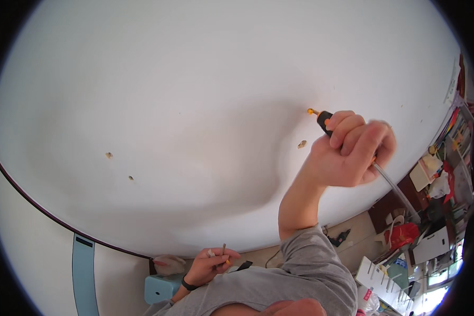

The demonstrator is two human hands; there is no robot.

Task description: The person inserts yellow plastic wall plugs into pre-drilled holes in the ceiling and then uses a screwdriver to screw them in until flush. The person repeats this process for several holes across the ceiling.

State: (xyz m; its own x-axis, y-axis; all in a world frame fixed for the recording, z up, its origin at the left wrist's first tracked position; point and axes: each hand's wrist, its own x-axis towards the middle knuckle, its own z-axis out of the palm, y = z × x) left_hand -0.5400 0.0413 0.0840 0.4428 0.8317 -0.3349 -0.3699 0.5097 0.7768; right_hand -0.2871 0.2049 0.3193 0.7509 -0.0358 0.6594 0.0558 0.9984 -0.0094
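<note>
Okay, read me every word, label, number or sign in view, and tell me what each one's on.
Nothing I can quote reliably.
Small red-and-white label, lower right: marks too small to read surely.
Pale sheet, far right: too blurred.
Black-and-orange tool in the right hand: no legible lettering.
White wall: no text visible.

The view comes from the left of two fisheye cameras on the wearer's head, facing a nearby white wall (195, 63) that fills its middle and 12 o'clock. The right hand (350, 147), toward 3 o'clock, is nearer than the wall; the wearer's grey T-shirt (258, 284) rises very close at 6 o'clock, a light-blue stool (160, 290) lying farther off at 7.
</note>
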